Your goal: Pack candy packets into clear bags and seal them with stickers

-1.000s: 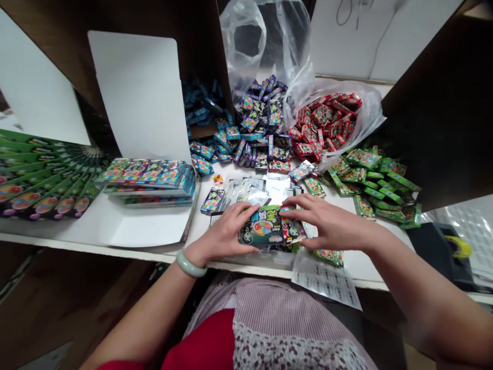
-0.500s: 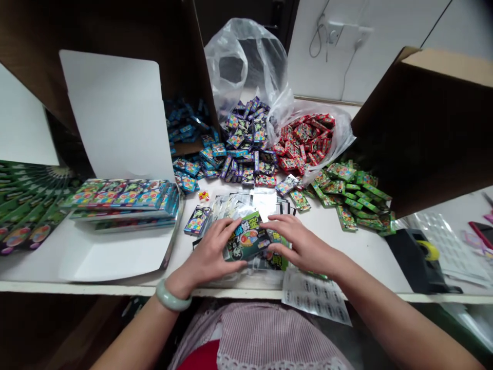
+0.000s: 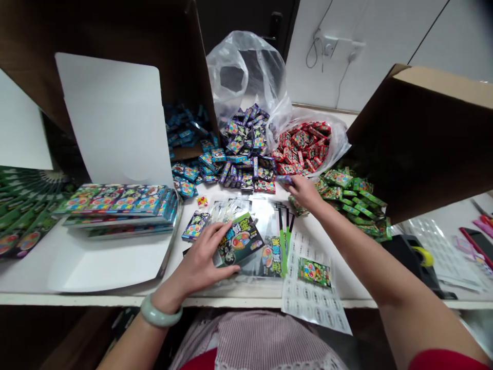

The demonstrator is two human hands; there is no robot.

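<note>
My left hand (image 3: 206, 257) is closed on the edge of a black and green printed packet (image 3: 241, 240), thumb in front and fingers along its far side. The packet lies over a stack of similar clear-edged printed bags (image 3: 271, 257). My right hand (image 3: 304, 191) reaches out to the small candy boxes, its fingers closed on a small purple box (image 3: 284, 179); part of the grip is hidden. A green candy box (image 3: 314, 271) rests on a sheet of oval stickers (image 3: 316, 308) at the table's front edge. Another purple box (image 3: 195, 226) lies left of the bags.
Heaps of blue (image 3: 187, 180), purple (image 3: 246, 133), red (image 3: 302, 146) and green boxes (image 3: 352, 200) line the back. An open white display carton (image 3: 115, 262) stands left, holding rows of boxes. Large cardboard boxes flank both sides. A tape dispenser (image 3: 414, 262) sits right.
My right hand has left the packet and moved up and away to the purple box. The green box on the sticker sheet is now uncovered. My left hand keeps the packet, shifted slightly left.
</note>
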